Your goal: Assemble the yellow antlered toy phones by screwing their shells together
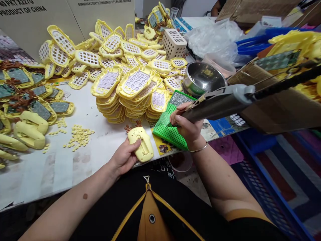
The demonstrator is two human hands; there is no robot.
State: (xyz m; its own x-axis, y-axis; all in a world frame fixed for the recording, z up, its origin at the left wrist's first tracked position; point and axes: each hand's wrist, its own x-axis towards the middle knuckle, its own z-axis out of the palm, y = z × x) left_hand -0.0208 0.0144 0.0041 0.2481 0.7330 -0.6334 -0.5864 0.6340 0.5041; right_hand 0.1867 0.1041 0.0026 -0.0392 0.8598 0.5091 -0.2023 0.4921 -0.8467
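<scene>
My left hand (pixel 124 156) is closed around a pale yellow toy phone (pixel 147 147) with brown antlers, its back with a battery recess facing up. The thumb lies beside the recess. In my right hand (pixel 190 129) is an electric screwdriver (pixel 215 106), grey and dark, hanging from a black cord. Its tip is over a green perforated screw tray (pixel 163 129), with many small silver screws (pixel 179 98) at the tray's far end. Whether the tip touches a screw is hidden by my fingers.
Stacked yellow casings with keypads (pixel 136 82) fill the table's middle and back. Casings with circuit boards (pixel 41 108) and small yellow buttons (pixel 79 137) lie left. A metal bowl (pixel 205 78), plastic bags (pixel 213 38) and a cardboard box (pixel 278 103) stand right.
</scene>
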